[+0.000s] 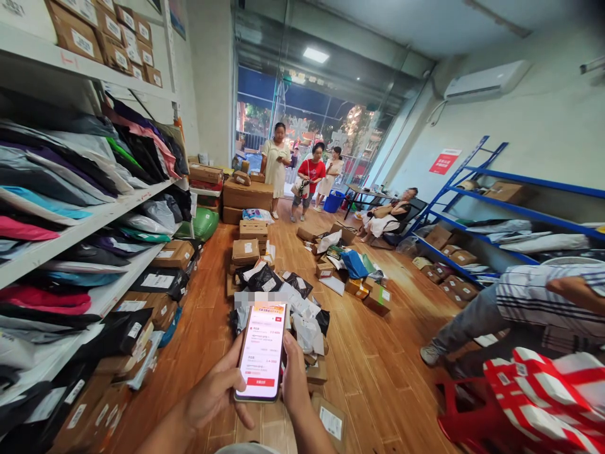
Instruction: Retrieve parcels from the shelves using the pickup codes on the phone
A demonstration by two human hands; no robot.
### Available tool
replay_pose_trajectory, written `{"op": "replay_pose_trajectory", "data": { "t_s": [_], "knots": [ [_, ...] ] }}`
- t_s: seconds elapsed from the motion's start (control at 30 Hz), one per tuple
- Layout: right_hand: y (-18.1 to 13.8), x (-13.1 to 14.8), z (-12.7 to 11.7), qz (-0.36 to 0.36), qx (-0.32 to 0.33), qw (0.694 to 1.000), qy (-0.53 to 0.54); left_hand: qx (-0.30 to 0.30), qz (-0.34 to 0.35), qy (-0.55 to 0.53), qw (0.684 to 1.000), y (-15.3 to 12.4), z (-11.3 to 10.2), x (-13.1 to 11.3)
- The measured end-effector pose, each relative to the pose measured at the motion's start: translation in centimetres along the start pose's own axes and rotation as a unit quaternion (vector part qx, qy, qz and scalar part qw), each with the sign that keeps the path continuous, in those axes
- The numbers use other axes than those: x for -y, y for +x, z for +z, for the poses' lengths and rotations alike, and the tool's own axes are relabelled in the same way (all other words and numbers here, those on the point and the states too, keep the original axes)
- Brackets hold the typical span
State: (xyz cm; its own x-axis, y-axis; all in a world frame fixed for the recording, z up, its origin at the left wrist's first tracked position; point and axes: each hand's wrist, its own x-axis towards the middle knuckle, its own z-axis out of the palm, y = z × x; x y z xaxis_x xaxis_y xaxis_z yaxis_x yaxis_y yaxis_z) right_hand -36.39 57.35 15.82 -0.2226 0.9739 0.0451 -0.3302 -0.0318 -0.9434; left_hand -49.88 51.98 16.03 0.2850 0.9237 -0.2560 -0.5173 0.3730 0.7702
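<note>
Both hands, left [215, 391] and right [293, 373], grip a phone [262, 351] above the wood floor [378, 353], boxes [246, 251] piled between shelves [89, 221].

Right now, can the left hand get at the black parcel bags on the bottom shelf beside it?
Probably not at once: the left hand and the right hand both hold the phone. The black bags lie close on the left, nothing between, but the left hand must let go first.
</note>
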Motion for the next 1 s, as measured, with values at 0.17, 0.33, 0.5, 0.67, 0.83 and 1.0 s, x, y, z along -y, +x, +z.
{"op": "replay_pose_trajectory", "data": {
  "t_s": [0.17, 0.33, 0.5, 0.67, 0.83, 1.0],
  "knots": [
    [0.0, -0.3, 0.2, 0.000, 0.039, 0.999, 0.002, 0.007, 0.012, -0.017, 1.000, 0.0, -0.3, -0.1],
    [0.5, -0.6, 0.4, 0.024, 0.048, 0.999, -0.004, 0.000, 0.016, -0.008, 1.000, 0.0, -0.7, -0.5],
    [1.3, -0.8, 0.7, 0.024, 0.036, 0.999, -0.025, -0.021, 0.024, 0.029, 0.999, -0.2, -0.5, -0.7],
    [1.5, -0.6, 1.0, 0.026, 0.029, 0.998, -0.040, -0.032, 0.029, 0.058, 0.997, -0.2, 0.1, -0.8],
    [1.5, -0.3, 0.8, 0.036, 0.042, 0.998, -0.003, -0.027, 0.019, 0.040, 0.999, 0.1, 0.3, -1.1],
    [1.3, -0.3, 0.4, 0.069, 0.046, 0.993, 0.081, -0.041, 0.028, 0.012, 0.999, 0.5, 0.7, -1.2]
  ]
}}
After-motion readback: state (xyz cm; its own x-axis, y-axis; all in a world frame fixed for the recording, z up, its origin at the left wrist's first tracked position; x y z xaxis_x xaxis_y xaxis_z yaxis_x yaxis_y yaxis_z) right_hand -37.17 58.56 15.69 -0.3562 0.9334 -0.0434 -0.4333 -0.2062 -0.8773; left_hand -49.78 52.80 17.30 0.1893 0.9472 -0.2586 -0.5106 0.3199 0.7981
